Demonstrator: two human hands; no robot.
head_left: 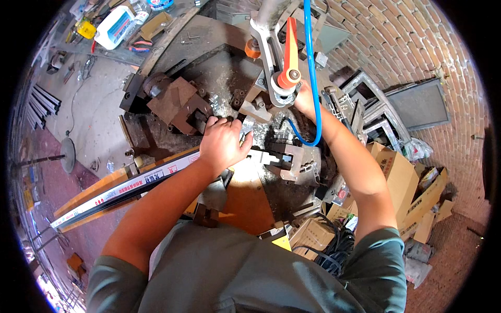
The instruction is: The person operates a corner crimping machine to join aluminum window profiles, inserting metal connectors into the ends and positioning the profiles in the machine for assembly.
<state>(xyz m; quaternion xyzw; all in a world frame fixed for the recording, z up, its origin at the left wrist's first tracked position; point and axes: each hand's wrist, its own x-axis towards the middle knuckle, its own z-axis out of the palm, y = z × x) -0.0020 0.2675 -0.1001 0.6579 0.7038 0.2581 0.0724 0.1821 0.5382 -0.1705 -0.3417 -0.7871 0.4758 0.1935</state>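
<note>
The fingers (223, 122) of the left hand (224, 142) are bent forward, close together, over a metal part of the machine bed, with the thumb spread out to the right; whether they grip anything underneath is hidden. The right hand (304, 98) sits farther forward, mostly covered by an orange-red lever (291, 49) and a slotted grey metal arm (272, 65); how far its fingers are open, and what they hold, cannot be told.

A long bar (140, 181) wrapped in printed white film slants up from the lower left, and its upper end passes out of sight by the left wrist. Rust-brown block (176, 107) stands just left of the left fingers, its edge close to them. Between the left thumb and the slotted arm lies a narrow gap. A metal clamp (293, 163) closes off the space right of the thumb, and a blue hose (309, 52) hangs down and loops in front of the right wrist.

The left forearm rises diagonally from the lower left, palm down, across the bar; the right forearm reaches up and leftward, elbow bent outward. Farther out, grey floor (102, 107) opens on the left, while cardboard boxes (392, 172) and a brick wall (417, 41) bound the right.
</note>
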